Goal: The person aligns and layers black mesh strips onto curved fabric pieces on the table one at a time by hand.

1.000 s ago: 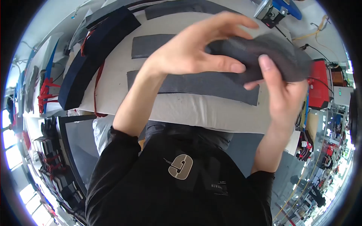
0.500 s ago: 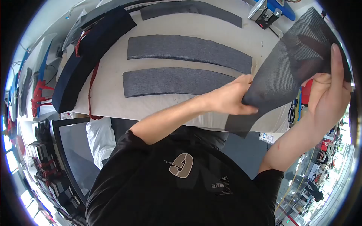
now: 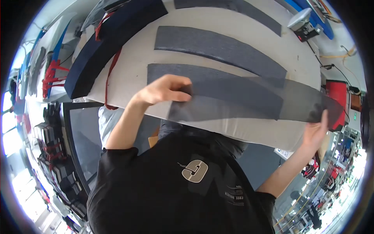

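A strip of sheer dark mesh fabric [image 3: 230,107] is spread lengthwise between my two hands, above the front edge of the padded table [image 3: 132,84]. My left hand [image 3: 165,90] pinches its left end between thumb and fingers. At the other end my right hand [image 3: 316,130] grips it, one finger extended over the mesh. Through the mesh shows the nearest grey fabric strip [image 3: 171,72], partly covered. Beyond it lies a second grey strip [image 3: 210,45], whose right end is touched or overlapped by the mesh's upper edge; I cannot tell which.
At the far side lies another grey strip [image 3: 249,11]. A long dark navy padded piece [image 3: 109,50] curves along the left edge, with a red strap [image 3: 113,78] hanging beside it. An iron-like tool [image 3: 304,25] stands at the back right, near a red box [image 3: 337,93].
The mesh was bunched and raised at the right; now it is lowered and stretched out flat over the nearest strip. My left hand has moved left, my right hand down. The view has shifted.
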The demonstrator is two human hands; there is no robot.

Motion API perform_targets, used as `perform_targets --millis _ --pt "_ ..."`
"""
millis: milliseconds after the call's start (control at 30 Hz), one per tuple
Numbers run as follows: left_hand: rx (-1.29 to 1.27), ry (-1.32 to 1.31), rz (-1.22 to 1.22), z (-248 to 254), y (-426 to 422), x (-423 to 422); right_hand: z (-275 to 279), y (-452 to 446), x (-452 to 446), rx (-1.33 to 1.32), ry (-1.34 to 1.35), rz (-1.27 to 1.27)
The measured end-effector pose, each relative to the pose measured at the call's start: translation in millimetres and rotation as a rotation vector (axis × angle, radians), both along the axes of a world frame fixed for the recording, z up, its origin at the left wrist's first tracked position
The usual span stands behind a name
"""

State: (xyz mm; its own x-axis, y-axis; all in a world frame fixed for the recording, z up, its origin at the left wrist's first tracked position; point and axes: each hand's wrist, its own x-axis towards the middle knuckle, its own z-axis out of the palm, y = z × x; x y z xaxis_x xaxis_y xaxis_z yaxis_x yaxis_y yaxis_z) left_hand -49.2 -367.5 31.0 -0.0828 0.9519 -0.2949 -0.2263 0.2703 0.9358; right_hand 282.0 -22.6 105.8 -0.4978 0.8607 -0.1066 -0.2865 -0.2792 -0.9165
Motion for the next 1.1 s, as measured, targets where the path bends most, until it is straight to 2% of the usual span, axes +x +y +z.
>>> perform_targets --millis 67,100,133,233,300,500,600,700,933,1000,1100 --pt "-0.08 0.008 0.199 -3.5 -26.1 -16.6 -38.9 -13.2 -1.2 -0.076 -0.056 0.158" --pt "-0.126 0.102 0.246 -4.5 -34.7 -24.7 -61.0 -17.0 -3.2 -0.091 -0.054 0.169" --pt "-0.149 0.214 0.331 -5.0 -39.2 -28.4 -82.3 -19.8 -4.7 -0.145 -0.12 0.107" --pt "-0.27 0.293 0.403 -11.2 -48.7 -41.7 -106.0 -32.1 -18.1 -0.173 -0.272 0.04" --pt "-0.325 0.441 0.476 -14.1 -50.1 -46.9 -105.4 -44.6 -29.2 -0.11 -0.389 0.036" --pt "-0.355 0.479 0.658 -26.1 -44.0 -44.3 -111.1 -50.9 -30.5 -0.089 -0.522 0.044" --pt "-0.429 0.624 0.597 -36.1 -47.7 -49.4 -106.8 -54.3 -31.8 -0.053 -0.602 0.018" --pt "-0.383 0.786 0.609 -42.4 -49.2 -47.2 -103.4 -57.0 -34.5 -0.053 -0.622 -0.014" --pt "-0.339 0.816 0.668 -51.6 -53.7 -45.1 -104.3 -51.7 -29.9 -0.065 -0.675 0.003" --pt "-0.386 0.724 0.702 -48.5 -53.8 -44.8 -100.7 -52.5 -30.2 -0.012 -0.719 0.032" --pt "-0.369 0.726 0.717 -52.9 -54.4 -45.8 -99.6 -46.9 -24.0 0.016 -0.753 0.091"
